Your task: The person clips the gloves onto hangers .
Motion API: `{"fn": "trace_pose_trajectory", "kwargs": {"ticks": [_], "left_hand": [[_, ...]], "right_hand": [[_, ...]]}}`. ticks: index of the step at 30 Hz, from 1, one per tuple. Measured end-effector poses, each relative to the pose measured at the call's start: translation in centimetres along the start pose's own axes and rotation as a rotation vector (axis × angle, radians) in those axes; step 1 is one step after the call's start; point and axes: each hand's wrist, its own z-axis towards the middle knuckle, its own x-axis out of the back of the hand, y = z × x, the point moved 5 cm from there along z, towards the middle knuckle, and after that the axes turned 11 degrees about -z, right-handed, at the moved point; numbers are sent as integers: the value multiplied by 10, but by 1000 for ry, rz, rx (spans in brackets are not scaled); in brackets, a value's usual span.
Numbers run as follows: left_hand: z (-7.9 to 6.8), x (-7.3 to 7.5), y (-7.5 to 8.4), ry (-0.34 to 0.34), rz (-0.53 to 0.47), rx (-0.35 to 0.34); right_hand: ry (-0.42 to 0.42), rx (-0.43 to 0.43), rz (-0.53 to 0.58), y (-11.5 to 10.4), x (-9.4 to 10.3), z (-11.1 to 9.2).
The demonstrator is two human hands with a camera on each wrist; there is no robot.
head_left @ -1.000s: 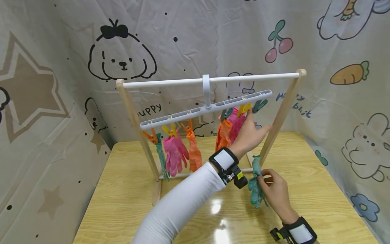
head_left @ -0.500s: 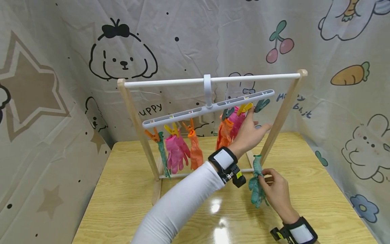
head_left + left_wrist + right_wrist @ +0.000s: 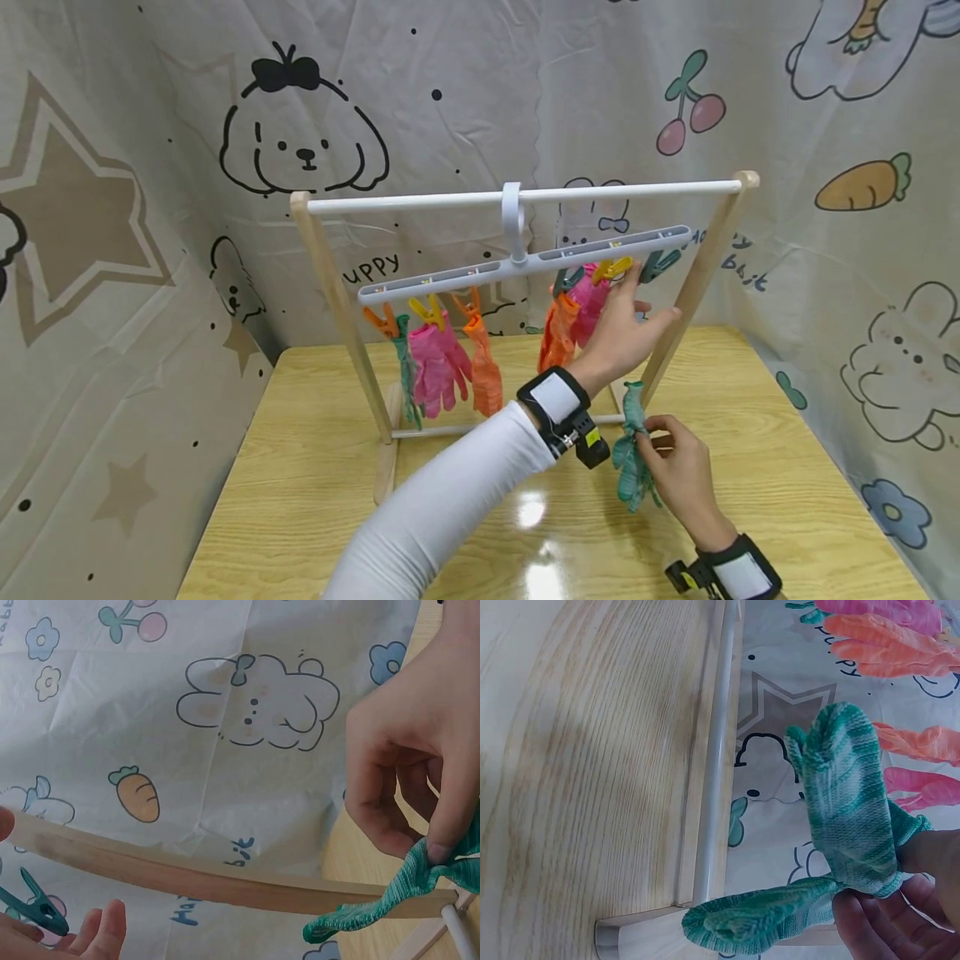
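My left hand (image 3: pixel 617 329) reaches up to the right end of the grey clip hanger (image 3: pixel 525 265). Its index finger touches between a yellow clothespin (image 3: pixel 612 268) and a dark green clothespin (image 3: pixel 662 264), and its thumb sticks out to the right. The green clothespin (image 3: pixel 37 906) lies near its fingers in the left wrist view; nothing hangs from it. Lower right, my right hand (image 3: pixel 678 462) pinches a green-and-white knit glove (image 3: pixel 632 454) between thumb and fingers, above the table. Folds of the glove (image 3: pixel 847 799) hang on both sides of the pinch in the right wrist view.
A wooden frame (image 3: pixel 330 275) with a white top bar (image 3: pixel 420 202) carries the hanger. Several gloves hang clipped, including a pink glove (image 3: pixel 435 362), an orange glove (image 3: pixel 486 375) and another orange glove (image 3: pixel 557 333). The wooden table (image 3: pixel 300 500) lies below; a printed curtain (image 3: pixel 450 92) surrounds it.
The hanger has swung to the right, its right end shifting furthest, and my left hand has moved right with it. My right hand and the green glove have hardly moved.
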Motion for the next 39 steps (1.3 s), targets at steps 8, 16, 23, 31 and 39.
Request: {"fn": "trace_pose_trajectory", "kwargs": {"ticks": [8,16,23,31,39], "left_hand": [[-7,-1,0,-41,5,-18],[-12,5,-6,-38,-16,-32],[-17,12,-6,-12,97,-77],[-21,12,6,53,351,-165],[-24,9,18,129,568,-248]], "right_hand": [[-1,1,-6,-1,1,0],[-4,-8,-6,-2,1,1],[-4,-4,-3,-1,1,2],[8,-1,2,-2,2,2],[51,6,14,-8,9,3]]}}
